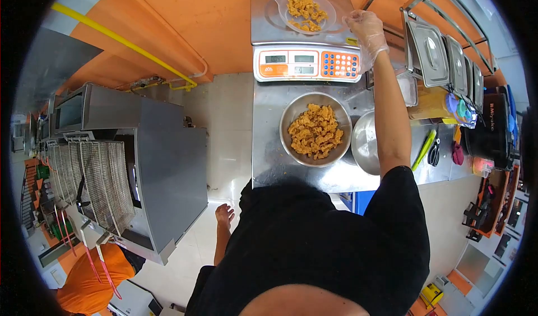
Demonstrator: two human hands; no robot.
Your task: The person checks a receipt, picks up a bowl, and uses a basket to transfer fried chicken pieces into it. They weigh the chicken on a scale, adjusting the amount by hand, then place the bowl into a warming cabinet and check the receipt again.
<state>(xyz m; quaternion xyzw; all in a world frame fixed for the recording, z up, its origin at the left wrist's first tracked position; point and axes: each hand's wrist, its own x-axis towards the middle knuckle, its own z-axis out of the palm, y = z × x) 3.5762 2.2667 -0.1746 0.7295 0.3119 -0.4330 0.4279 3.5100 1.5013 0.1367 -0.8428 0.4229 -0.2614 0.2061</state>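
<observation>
My right hand, in a clear plastic glove, is at the right edge of a weighing scale, its fingertips bent together. What they hold, if anything, I cannot make out. Just left of it on the scale's metal plate, a translucent plastic bowl with a spout holds some pieces of fried chicken. A steel bowl in front of the scale carries a bigger heap of fried chicken pieces. Down at my side hangs my bare left hand, fingers loosely apart, touching nothing.
Another steel bowl sits partly under my right forearm. Steel lids stand in a rack on the right, near a green-handled tool and black scissors. To the left are a fryer with wire baskets and a person in orange.
</observation>
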